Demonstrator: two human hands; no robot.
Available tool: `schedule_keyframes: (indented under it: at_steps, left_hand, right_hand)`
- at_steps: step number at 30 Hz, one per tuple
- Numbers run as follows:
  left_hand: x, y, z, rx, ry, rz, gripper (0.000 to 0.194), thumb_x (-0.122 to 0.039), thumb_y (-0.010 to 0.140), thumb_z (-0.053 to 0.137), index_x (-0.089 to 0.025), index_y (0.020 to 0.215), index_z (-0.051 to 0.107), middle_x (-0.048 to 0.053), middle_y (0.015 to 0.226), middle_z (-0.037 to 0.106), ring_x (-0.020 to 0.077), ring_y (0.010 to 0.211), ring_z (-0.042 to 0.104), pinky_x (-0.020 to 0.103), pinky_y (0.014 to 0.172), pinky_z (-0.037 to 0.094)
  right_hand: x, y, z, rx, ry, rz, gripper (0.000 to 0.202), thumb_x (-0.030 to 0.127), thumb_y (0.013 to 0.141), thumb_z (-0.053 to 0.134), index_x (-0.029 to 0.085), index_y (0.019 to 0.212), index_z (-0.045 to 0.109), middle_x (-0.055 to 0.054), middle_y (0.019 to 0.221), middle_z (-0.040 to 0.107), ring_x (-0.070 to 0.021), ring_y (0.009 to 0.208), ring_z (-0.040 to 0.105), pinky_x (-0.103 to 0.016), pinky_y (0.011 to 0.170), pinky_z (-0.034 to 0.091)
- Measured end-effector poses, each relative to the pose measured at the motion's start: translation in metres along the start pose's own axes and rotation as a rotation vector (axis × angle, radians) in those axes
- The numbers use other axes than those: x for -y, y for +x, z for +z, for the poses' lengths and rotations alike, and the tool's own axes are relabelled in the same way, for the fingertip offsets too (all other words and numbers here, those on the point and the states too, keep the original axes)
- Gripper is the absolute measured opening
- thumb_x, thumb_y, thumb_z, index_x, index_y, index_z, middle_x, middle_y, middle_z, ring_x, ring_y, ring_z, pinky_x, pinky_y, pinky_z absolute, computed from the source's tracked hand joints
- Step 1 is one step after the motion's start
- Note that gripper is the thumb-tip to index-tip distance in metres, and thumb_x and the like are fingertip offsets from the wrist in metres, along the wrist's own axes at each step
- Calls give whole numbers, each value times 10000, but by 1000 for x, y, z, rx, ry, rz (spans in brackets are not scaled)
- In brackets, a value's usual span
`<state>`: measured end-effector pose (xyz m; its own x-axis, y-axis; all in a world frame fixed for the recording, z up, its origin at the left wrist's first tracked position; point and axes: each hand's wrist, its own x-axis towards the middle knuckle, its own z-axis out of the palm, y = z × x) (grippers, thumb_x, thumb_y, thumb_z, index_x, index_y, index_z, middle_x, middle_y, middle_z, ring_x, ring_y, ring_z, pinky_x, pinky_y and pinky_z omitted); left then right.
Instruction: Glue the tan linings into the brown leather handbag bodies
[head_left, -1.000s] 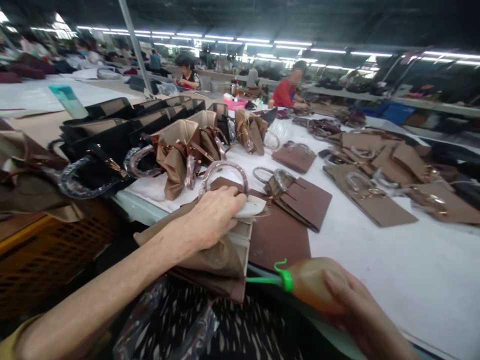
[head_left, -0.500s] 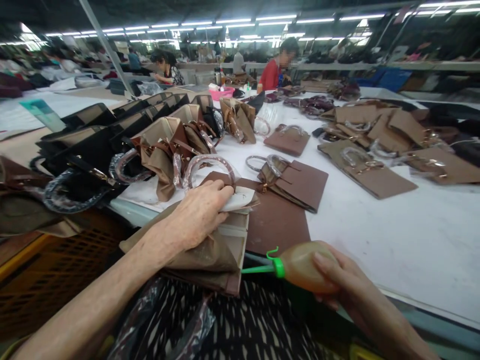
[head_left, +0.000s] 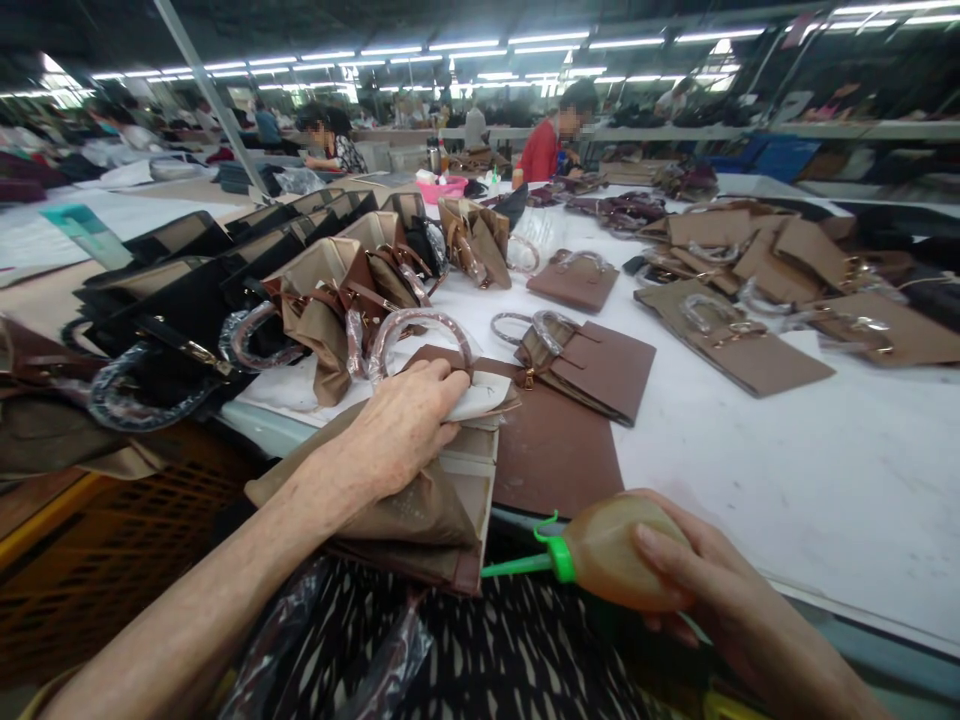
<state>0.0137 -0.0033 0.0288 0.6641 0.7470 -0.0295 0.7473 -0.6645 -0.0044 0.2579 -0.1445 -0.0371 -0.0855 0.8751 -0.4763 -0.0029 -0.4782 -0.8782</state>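
My left hand [head_left: 412,420] is closed on the edge of a brown handbag [head_left: 442,520], whose olive-tan lining is pulled out beneath my wrist. A pale flap [head_left: 480,397] shows beside my fingers. The bag lies half over the table edge, toward my lap. In my right hand [head_left: 686,565] is a squeeze bottle [head_left: 619,550] of amber liquid with a green nozzle. The nozzle tip is at the bag's lower right edge; whether it touches I cannot tell. A flat brown panel [head_left: 559,450] lies just beyond, with a smaller brown handbag [head_left: 600,370] on it.
Black handbags [head_left: 165,290] stand in rows at the left, with brown ones beside them. Tan bag pieces [head_left: 787,255] are piled at the right. A yellow crate [head_left: 112,560] is below left. A person in red [head_left: 540,150] works across the white table [head_left: 750,470].
My right hand has lowered the bottle slightly toward me, and the nozzle tip has slid down along the bag's edge. My left hand and the bag have hardly moved.
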Motion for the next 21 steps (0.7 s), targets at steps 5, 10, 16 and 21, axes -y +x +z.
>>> schedule_keyframes:
  at_steps: [5, 10, 16, 21]
  left_hand:
    - [1, -2, 0, -11, -5, 8, 160, -189, 814, 515, -175, 974, 512, 59, 984, 532, 224, 935, 515, 336, 777, 451]
    - [2, -3, 2, -31, -36, -4, 149, -177, 807, 505, -179, 956, 509, 57, 974, 534, 222, 922, 521, 338, 767, 454]
    - [1, -2, 0, 8, -63, -48, 144, -160, 796, 503, -173, 940, 506, 63, 996, 548, 217, 950, 519, 339, 808, 444]
    - [0, -1, -8, 31, -74, -75, 176, -150, 778, 507, -167, 953, 522, 75, 1018, 559, 230, 973, 523, 354, 826, 448]
  right_hand:
    - [6, 6, -1, -122, -213, -95, 384, 553, 806, 542, 196, 945, 512, 22, 640, 529, -132, 502, 466, -222, 400, 344]
    - [12, 20, 3, -207, -339, -167, 390, 554, 813, 520, 195, 965, 495, 16, 666, 565, -157, 530, 512, -253, 437, 373]
    - [7, 36, 8, -407, -526, -321, 407, 513, 755, 610, 199, 997, 520, 4, 718, 604, -207, 649, 558, -305, 605, 420]
    - [3, 40, -1, -474, -461, -375, 439, 507, 746, 635, 210, 1041, 505, -2, 763, 613, -219, 667, 564, -315, 614, 444]
